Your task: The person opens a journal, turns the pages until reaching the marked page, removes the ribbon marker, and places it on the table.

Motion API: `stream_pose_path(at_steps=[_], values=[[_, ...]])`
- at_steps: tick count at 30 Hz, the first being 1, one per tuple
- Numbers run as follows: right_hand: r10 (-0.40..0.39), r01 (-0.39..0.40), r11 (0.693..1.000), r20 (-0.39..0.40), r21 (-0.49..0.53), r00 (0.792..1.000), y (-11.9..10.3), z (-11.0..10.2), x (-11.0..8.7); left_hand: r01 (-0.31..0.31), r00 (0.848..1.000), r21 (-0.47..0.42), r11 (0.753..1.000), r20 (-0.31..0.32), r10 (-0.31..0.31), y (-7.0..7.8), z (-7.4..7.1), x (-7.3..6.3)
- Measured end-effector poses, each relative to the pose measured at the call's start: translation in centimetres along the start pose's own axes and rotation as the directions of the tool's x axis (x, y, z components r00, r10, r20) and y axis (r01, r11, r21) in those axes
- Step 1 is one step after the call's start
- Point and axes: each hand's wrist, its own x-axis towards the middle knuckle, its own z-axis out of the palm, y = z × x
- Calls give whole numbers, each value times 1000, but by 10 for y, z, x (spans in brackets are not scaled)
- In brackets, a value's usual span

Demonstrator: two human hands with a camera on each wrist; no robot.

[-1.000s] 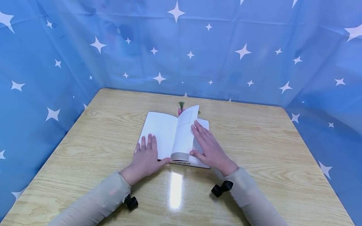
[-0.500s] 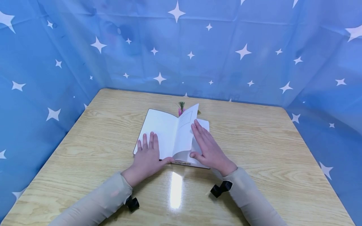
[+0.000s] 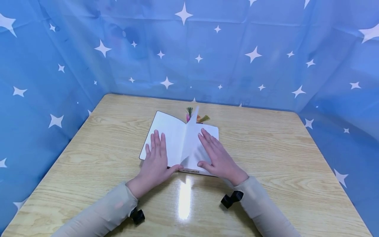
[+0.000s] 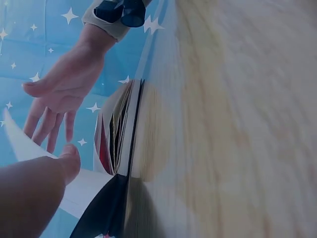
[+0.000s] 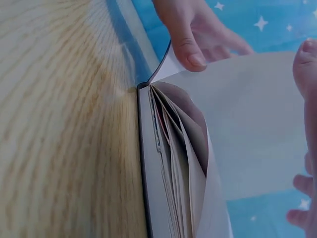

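A notebook (image 3: pixel 171 128) lies open on the table, its left half tilted up slightly. One white page (image 3: pixel 191 126) stands nearly upright at the middle fold. My left hand (image 3: pixel 155 166) is over the left page with fingers straight, its thumb reaching to the fold by the lower edge. Over the right page is my right hand (image 3: pixel 218 158), fingers straight and thumb spread, apart from the standing page. In the right wrist view, the left hand (image 5: pixel 198 37) has its thumb at the edge of the standing page (image 5: pixel 252 119). Whether the left fingertips touch paper cannot be told.
Green (image 3: pixel 189 111) and yellowish tassels (image 3: pixel 203 118) stick out past the notebook's far edge, with pink bits beside them. Loose leaves (image 5: pixel 173 144) fan out between the pages. The wooden table (image 3: pixel 281 158) ends at a blue starred curtain (image 3: pixel 228 69). Small black cameras sit at both wrists.
The page has swung left from leaning over the right side to nearly upright, baring more of the right page. The notebook's left half has risen. My left fingers have shifted slightly farther forward.
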Motion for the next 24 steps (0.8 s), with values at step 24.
stream_pose_path(at_steps=[24], values=[[299,-319,948,381,-11,875,7,5,-28,-154,949,76,985,-267,169,-13,-12,-1]])
